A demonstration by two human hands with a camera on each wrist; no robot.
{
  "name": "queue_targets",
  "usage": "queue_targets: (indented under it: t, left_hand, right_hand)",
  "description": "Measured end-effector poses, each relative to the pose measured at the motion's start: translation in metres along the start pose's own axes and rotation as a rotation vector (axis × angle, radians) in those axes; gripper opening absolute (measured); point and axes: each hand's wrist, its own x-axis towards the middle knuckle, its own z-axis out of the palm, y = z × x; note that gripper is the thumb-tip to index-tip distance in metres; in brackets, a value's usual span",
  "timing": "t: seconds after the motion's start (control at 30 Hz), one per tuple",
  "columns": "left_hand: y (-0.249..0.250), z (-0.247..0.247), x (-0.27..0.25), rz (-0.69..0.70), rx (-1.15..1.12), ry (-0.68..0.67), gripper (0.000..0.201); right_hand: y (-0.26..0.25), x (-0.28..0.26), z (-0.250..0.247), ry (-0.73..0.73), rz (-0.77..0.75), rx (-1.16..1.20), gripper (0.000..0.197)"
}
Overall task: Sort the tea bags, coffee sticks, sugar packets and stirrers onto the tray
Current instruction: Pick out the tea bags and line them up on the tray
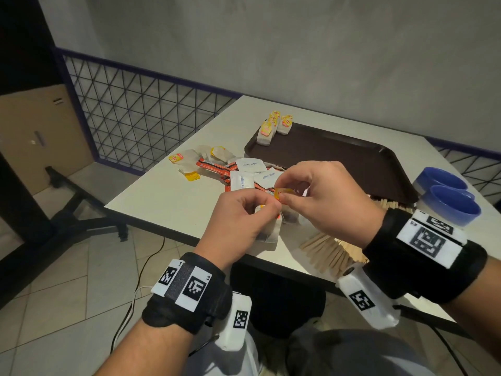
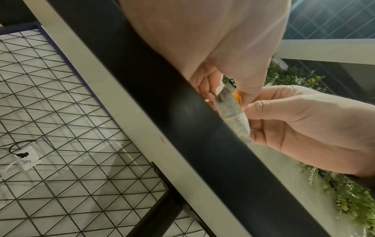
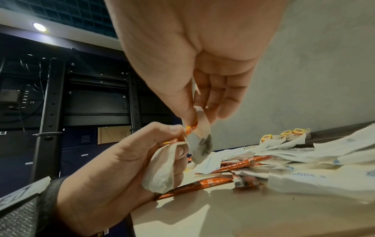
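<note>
Tea bags of white filter paper with yellow tags [image 1: 267, 227] hang between both hands above the near edge of the white bench [image 1: 168, 202], short of the dark brown plastic tray [image 1: 352, 158]. From the left: the left hand [image 1: 238, 221] curls its grip round a bunch of bags; the right hand [image 1: 333, 196] pinches one bag's yellow tag [image 1: 282, 191], its long axis hanging down. The tray lies beyond, nearer the right hand. Only the right wrist view shows the dangling bag [image 3: 199, 144] apart from the bunch [image 3: 162, 168].
</note>
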Motion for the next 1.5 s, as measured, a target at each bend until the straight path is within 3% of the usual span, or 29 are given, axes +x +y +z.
queue_targets:
  t: [0.27,0.43,0.53,0.67,0.87,1.03,1.2,1.5]
  left_hand:
    - [0.000,-0.002,0.000,-0.045,-0.119,-0.010,0.023]
    - [0.001,-0.002,0.002,-0.052,-0.127,-0.016,0.042]
    - [-0.001,-0.001,0.003,-0.040,-0.124,-0.015,0.052]
    - [-0.004,-0.001,0.003,-0.027,-0.097,-0.021,0.055]
    - [-0.002,-0.001,0.000,-0.027,-0.093,-0.041,0.050]
    - [-0.003,-0.001,0.002,-0.014,-0.094,-0.051,0.038]
    - [-0.004,-0.001,0.001,-0.018,-0.121,-0.067,0.032]
    - [-0.003,-0.001,0.001,0.014,-0.075,-0.078,0.017]
  right_hand:
    - [0.010,0.001,-0.019,-0.001,0.137,0.229,0.006]
    - [0.010,-0.011,-0.043,-0.182,0.162,0.303,0.006]
    - [0.008,-0.015,-0.054,-0.313,0.143,0.354,0.016]
    - [0.001,-0.012,-0.046,-0.328,0.073,0.402,0.024]
    - [0.004,0.001,-0.016,-0.174,0.021,0.202,0.014]
    - [0.009,0.004,-0.010,-0.169,0.065,0.104,0.025]
    - [0.012,0.006,-0.010,-0.257,0.091,0.180,0.012]
    - [0.010,0.009,-0.022,-0.214,0.190,0.500,0.014]
